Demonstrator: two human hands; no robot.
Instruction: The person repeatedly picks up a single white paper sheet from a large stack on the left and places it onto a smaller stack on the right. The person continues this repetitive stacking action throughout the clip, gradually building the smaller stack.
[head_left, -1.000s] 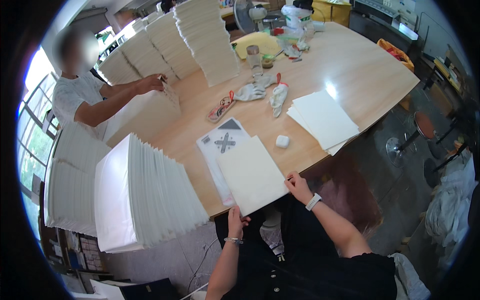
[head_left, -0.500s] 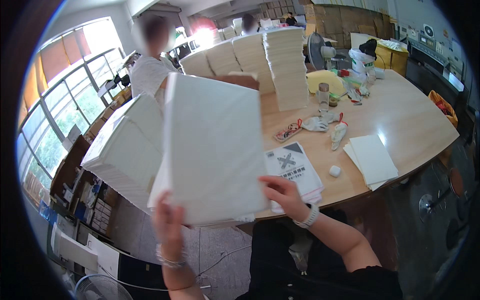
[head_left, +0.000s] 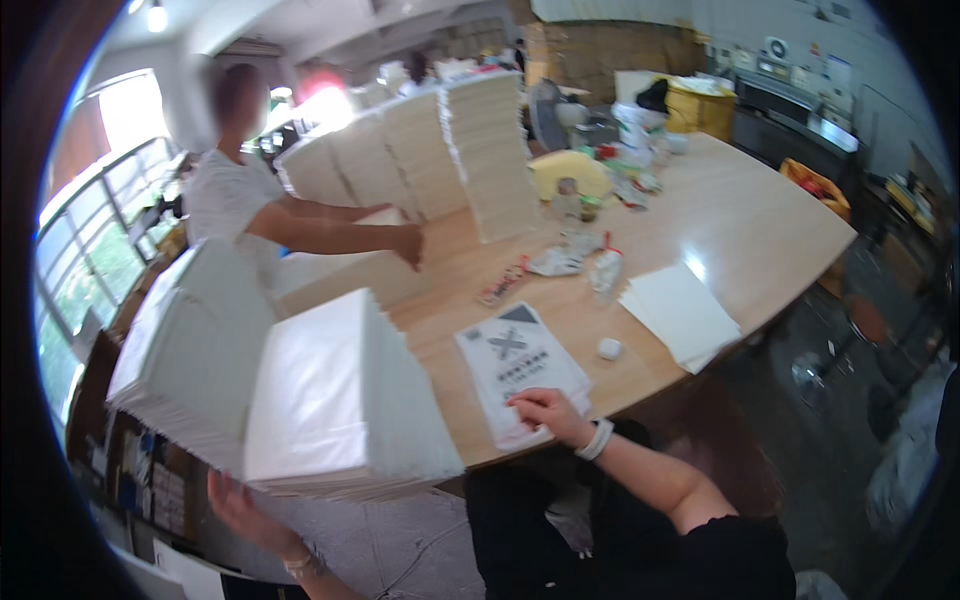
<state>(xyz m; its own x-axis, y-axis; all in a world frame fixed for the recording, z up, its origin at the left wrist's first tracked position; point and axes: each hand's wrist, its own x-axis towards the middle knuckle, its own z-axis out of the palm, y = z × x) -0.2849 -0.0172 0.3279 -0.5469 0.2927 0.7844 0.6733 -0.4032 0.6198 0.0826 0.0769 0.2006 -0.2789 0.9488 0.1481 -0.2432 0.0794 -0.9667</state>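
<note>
Half a second ago both hands held a white sheet upright in front of the camera; now that sheet lies flat on top of the near stack of white sheets (head_left: 335, 400) at the table's left end, and the right hand has come back to the printed sheet. At the far left a second, leaning stack of white sheets (head_left: 195, 350) stands just beside the near one. Below the near stack, the left hand (head_left: 235, 505) hangs under the table edge with its fingers spread wide and nothing in it, close beneath the stack's lower corner; whether it touches the paper cannot be told. Behind these stacks another person in a white shirt (head_left: 225, 200) reaches a forearm across to a low pile of sheets (head_left: 345, 275), in front of the tall columns of stacked paper (head_left: 485, 150) at the back of the wooden table (head_left: 760, 225). Toward the middle, the printed sheet with a grey cross (head_left: 520, 365) lies at the table's near edge, and the right hand (head_left: 545, 410), a white band at its wrist, rests on its lower part with the fingers bent and pressed onto the paper, holding nothing up. Just right of that sheet sits a small white lump (head_left: 609, 348), and further right a thin pile of blank white sheets (head_left: 680, 315) lies near the table edge, well apart from the hand.
</note>
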